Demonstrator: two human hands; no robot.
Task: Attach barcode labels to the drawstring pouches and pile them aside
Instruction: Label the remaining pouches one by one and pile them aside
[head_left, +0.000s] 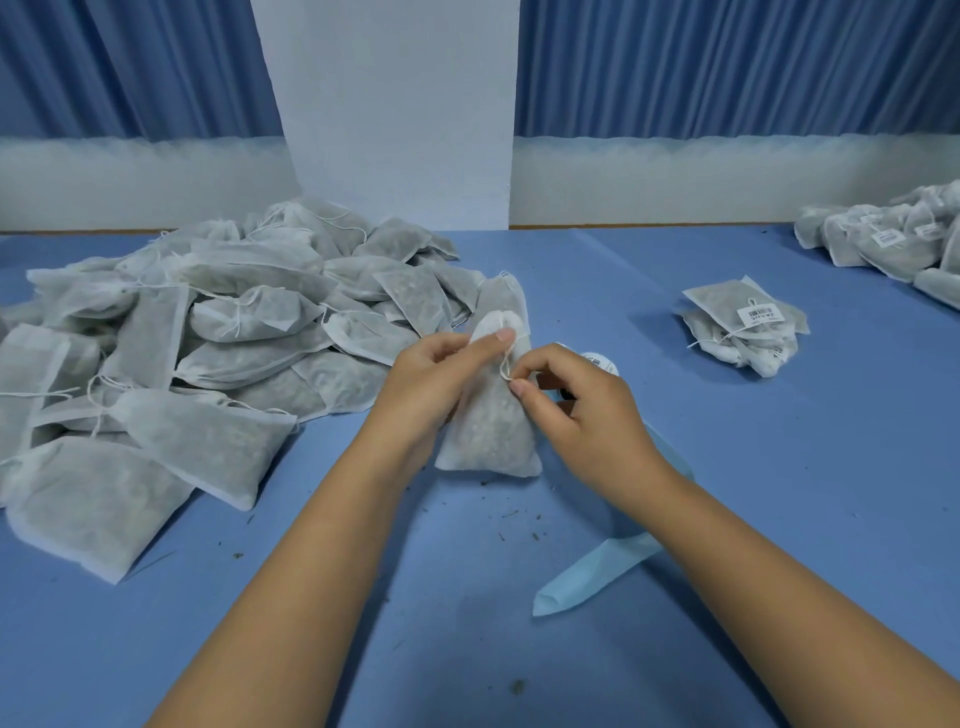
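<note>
Pouches (156, 332) are off-white mesh over grey-green filling, with white drawstrings (502, 364). Labels (759, 315) are white with black barcodes. Table (467, 649) blue, backing strip (597, 566) pale blue, curtains (727, 67) blue.

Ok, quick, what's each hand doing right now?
Left hand: closed on the pouch, gripping near its top.
Right hand: closed, pinching the pouch's string.

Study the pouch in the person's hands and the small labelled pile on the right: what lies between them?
Only the label roll, low on the table beyond the right hand, lies between the held pouch and the small labelled pile; a lifted pouch would likely clear it.
</note>
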